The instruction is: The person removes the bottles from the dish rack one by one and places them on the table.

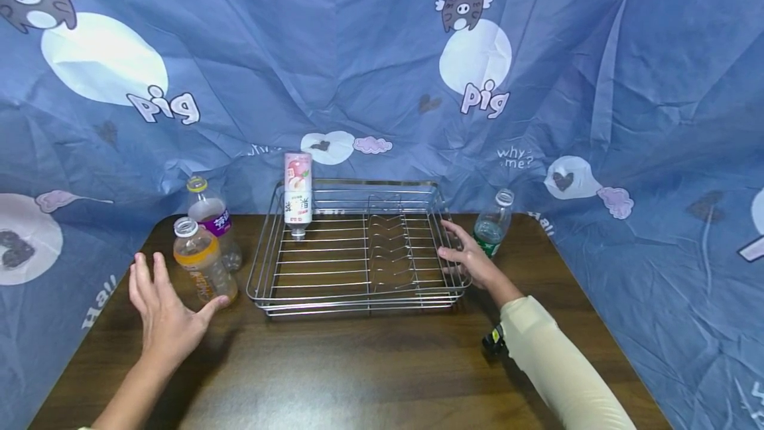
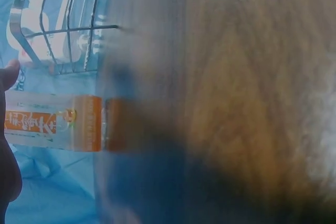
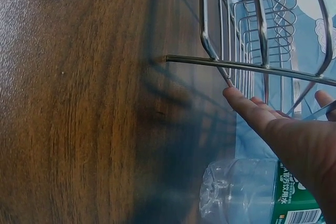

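A steel wire dish rack (image 1: 262,271) stands mid-table, with a pink-labelled bottle (image 1: 297,194) standing cap-down in its back left corner. My left hand (image 1: 164,310) hovers with fingers spread just left of an uncapped orange-labelled bottle (image 1: 203,267); the thumb reaches toward the bottle's base. That orange-labelled bottle (image 2: 58,121) shows beside the rack (image 2: 58,24) in the left wrist view. My right hand (image 1: 462,254) lies with straight fingers against the rack's right rim. The wrist view shows the right hand (image 3: 273,119) at the rack's wires (image 3: 252,66), holding nothing.
A purple-labelled bottle (image 1: 215,221) stands behind the orange one. A clear green-labelled bottle (image 1: 492,224) stands just right of the rack, close behind my right hand. A blue patterned cloth (image 1: 382,52) hangs around the dark wooden table (image 1: 358,363).
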`<act>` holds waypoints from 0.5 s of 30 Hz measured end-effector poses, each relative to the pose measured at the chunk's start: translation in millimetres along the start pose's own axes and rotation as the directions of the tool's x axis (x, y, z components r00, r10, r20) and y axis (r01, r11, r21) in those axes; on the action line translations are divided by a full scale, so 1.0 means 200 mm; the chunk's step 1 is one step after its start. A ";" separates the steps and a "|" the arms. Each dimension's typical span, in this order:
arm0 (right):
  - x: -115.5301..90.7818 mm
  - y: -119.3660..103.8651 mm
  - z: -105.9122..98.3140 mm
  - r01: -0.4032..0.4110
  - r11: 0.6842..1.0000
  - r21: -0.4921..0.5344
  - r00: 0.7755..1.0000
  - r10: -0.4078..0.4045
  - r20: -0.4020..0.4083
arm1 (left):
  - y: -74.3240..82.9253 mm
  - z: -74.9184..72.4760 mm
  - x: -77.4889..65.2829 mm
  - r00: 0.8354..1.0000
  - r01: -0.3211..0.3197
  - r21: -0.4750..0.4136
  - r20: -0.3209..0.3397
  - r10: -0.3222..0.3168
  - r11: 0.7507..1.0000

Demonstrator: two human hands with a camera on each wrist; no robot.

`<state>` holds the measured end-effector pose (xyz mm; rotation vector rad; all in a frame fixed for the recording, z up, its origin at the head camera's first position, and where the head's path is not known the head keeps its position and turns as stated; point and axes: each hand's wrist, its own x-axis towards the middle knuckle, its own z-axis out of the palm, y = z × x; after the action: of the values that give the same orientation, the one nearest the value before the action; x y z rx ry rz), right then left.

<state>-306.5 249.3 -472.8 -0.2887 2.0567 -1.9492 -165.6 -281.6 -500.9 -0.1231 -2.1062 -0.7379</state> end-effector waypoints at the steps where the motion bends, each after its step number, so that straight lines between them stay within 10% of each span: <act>1: 0.00 0.00 0.00 -0.001 1.000 0.000 1.000 0.001 0.000 | 0.01 0.00 0.01 1.000 -0.007 0.002 -0.007 0.007 1.000; 15: 0.00 0.00 -0.01 0.011 1.000 -0.021 1.000 -0.011 0.002 | 0.07 0.01 0.18 0.978 -0.208 0.044 -0.021 0.209 0.977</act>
<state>-306.9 250.5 -473.4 -0.3068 2.0806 -1.9338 -183.8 -276.0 -468.2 -0.3055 -2.0454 -0.5669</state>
